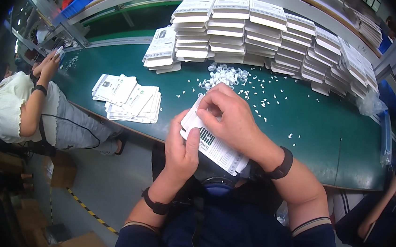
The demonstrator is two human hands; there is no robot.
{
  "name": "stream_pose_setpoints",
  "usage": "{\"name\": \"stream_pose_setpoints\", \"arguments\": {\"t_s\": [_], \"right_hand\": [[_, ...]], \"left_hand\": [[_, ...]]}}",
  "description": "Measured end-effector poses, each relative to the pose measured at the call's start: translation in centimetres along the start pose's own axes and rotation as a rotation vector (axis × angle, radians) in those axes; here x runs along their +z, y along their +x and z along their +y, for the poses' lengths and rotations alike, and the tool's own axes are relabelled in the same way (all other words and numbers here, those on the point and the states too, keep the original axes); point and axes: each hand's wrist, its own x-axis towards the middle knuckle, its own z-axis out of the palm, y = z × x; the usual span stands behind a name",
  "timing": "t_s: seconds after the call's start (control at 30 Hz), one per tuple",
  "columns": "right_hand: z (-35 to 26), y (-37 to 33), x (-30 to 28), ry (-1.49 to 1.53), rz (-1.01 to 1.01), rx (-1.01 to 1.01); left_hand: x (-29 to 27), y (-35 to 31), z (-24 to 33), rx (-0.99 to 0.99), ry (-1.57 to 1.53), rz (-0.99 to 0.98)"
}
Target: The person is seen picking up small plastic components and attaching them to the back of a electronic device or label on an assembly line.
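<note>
A flat white printed carton point(223, 157), with green and black print, slants in front of my chest just past the table's near edge. My left hand point(180, 152) grips its left edge, thumb on the printed face and fingers behind. Over the carton's upper end my right hand point(229, 114) is closed, thumb and forefinger pinched against the card; whatever lies between those fingertips is hidden. Just beyond my right hand sits a heap of small white plastic ring-like pieces point(228, 75). Tiny white bits point(261, 98) lie scattered to the right of the heap.
Tall stacks of flat white cartons point(227, 36) line the back of the green table point(310, 133). A lower pile of similar cartons point(131, 100) lies to my left. A clear plastic bag point(371, 105) rests at the right end. Another person point(21, 103) works at the far left.
</note>
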Motion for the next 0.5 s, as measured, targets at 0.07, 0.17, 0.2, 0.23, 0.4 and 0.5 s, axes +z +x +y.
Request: {"name": "stream_pose_setpoints", "arguments": {"t_s": [0.07, 0.17, 0.2, 0.23, 0.4, 0.5], "right_hand": [[0.1, 0.0, -0.1, 0.016, -0.010, 0.011], [0.1, 0.1, -0.3, 0.038, -0.037, 0.015], [0.1, 0.1, -0.5, 0.048, -0.061, 0.016], [0.0, 0.1, -0.6, 0.043, -0.046, 0.000], [-0.4, 0.1, -1.0, -0.002, -0.144, 0.048], [-0.3, -0.1, -0.9, -0.018, -0.209, 0.102]], "left_hand": [[0.0, -0.2, 0.0, -0.017, -0.031, -0.012], [0.2, -0.2, -0.2, -0.062, -0.257, -0.007], [0.2, -0.1, -0.3, -0.096, -0.459, 0.003], [0.0, -0.1, -0.4, -0.075, -0.456, -0.004], [-0.8, 0.5, -1.3, -0.410, -0.747, -0.067], [-0.8, 0.6, -1.6, -0.493, -0.735, -0.024]]}}
